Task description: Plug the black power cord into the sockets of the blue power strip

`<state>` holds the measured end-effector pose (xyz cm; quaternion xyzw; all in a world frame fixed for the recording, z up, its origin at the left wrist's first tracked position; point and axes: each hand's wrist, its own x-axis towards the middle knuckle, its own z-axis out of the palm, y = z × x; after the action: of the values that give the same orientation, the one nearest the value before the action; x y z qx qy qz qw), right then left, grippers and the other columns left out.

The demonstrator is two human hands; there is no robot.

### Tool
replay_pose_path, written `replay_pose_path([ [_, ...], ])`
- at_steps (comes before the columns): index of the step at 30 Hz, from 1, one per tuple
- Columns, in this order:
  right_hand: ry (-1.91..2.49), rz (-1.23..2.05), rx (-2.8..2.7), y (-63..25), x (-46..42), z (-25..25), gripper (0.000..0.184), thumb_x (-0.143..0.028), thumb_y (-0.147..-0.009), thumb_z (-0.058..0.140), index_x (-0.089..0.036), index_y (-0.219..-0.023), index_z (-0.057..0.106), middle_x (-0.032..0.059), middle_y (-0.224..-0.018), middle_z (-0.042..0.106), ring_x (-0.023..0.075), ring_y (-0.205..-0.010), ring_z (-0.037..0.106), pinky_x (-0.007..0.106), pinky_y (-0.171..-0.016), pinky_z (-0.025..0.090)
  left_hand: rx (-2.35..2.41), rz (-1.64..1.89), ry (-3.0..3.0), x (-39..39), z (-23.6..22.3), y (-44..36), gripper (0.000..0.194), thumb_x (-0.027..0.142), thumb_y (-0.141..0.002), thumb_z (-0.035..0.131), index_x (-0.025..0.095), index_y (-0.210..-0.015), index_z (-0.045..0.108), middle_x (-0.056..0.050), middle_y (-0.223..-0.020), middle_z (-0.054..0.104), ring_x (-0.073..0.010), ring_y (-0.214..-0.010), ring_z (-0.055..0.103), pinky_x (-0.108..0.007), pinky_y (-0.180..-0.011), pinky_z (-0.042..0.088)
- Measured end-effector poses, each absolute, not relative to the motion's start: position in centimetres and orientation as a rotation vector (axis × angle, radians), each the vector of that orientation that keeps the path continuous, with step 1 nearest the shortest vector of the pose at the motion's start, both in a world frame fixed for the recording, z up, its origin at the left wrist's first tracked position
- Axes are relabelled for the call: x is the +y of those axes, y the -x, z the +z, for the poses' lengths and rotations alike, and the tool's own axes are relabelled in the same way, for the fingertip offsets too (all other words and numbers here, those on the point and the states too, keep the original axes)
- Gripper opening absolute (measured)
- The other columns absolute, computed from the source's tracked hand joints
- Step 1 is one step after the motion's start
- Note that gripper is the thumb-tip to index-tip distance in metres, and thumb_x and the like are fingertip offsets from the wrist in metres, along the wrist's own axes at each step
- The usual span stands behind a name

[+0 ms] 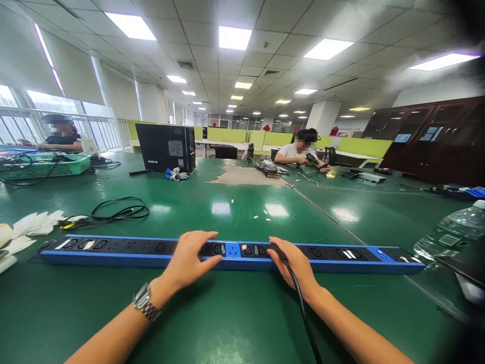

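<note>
A long blue power strip (233,249) with black socket sections lies across the green table in front of me. My left hand (187,258) rests at the strip left of its middle, fingers apart, thumb stretched toward the blue socket; nothing shows in its grasp. A metal watch (145,302) is on that wrist. My right hand (293,263) is closed around the end of a black power cord (300,298) at the strip, right of the middle. The plug end is mostly hidden by the fingers, so I cannot tell whether it sits in a socket.
Coiled black cable (121,210) and white tissues (36,225) lie to the left; a plastic bottle (452,227) lies at the right. Farther back are a black computer case (165,147), a green basket (49,168) and two seated people, one (299,151) holding a dark tool.
</note>
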<state>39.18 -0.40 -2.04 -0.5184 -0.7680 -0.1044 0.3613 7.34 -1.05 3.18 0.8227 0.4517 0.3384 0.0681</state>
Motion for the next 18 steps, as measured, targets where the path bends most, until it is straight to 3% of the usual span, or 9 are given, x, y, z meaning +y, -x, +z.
replay_pose_path([
  [6, 1.381, -0.369, -2.105, -40.1, -1.0, -2.6, 0.043, -0.044, -0.091, 0.051, -0.022, -0.128, 0.052, 0.009, -0.125, 0.066, 0.0266, -0.118, 0.06, 0.056, -0.108, 0.035, 1.139, 0.933, -2.535, -1.2, 3.5, -14.6, 0.048, 0.036, -0.081, 0.069, 0.021, -0.125, 0.056, -0.008, -0.121, 0.066, -0.0246, -0.113, 0.057, -0.044, -0.101, 0.039],
  [10, 1.493, -0.473, -1.974, -40.5, -1.2, -3.9, 0.06, -0.045, -0.087, 0.053, -0.016, -0.137, 0.042, 0.0145, -0.128, 0.062, 0.028, -0.118, 0.058, 0.053, -0.105, 0.038, 1.037, 0.82, -2.657, -0.8, 3.1, -19.4, 0.043, 0.031, -0.087, 0.059, 0.024, -0.129, 0.052, -0.005, -0.124, 0.064, -0.0237, -0.115, 0.055, -0.043, -0.1, 0.04],
  [18, 1.627, -0.547, -1.957, -42.0, -1.5, -5.4, 0.06, -0.045, -0.075, 0.059, -0.018, -0.128, 0.051, 0.0124, -0.136, 0.057, 0.0322, -0.124, 0.05, 0.049, -0.1, 0.039, 1.181, 0.718, -2.712, 0.5, 2.1, -24.9, 0.037, 0.019, -0.086, 0.052, 0.026, -0.122, 0.056, -0.004, -0.11, 0.068, -0.0237, -0.104, 0.058, -0.042, -0.093, 0.043],
])
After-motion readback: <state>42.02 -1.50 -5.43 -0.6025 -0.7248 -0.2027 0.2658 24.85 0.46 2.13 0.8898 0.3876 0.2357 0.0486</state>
